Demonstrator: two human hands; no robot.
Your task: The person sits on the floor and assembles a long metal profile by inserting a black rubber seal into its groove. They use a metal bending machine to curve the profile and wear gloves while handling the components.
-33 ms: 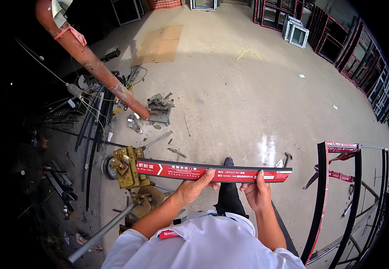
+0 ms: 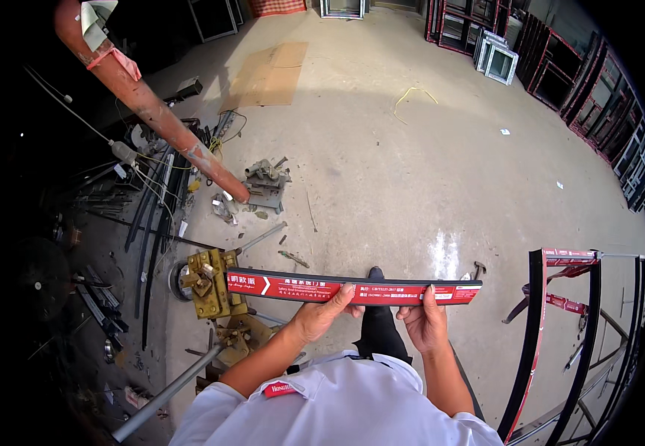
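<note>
I hold a long black window-frame profile (image 2: 304, 288) with red printed film across in front of me, roughly level. My left hand (image 2: 321, 318) grips it near its middle, thumb on the film and fingers beneath. Toward the right end, my right hand (image 2: 424, 325) pinches it the same way, thumb up its face. At the profile's left end stands a yellow metal machine (image 2: 215, 290) with bolted blocks. The profile's end meets this machine's right side; whether it sits inside cannot be told.
A black-and-red frame rack (image 2: 534, 342) stands close on my right. Left are a grey pipe (image 2: 166, 390), a slanting rust-red post (image 2: 151, 111) and heaped dark profiles (image 2: 155, 223). A hammer (image 2: 480, 269) and cardboard (image 2: 267, 74) lie on the floor. Window frames (image 2: 553, 70) lean far right.
</note>
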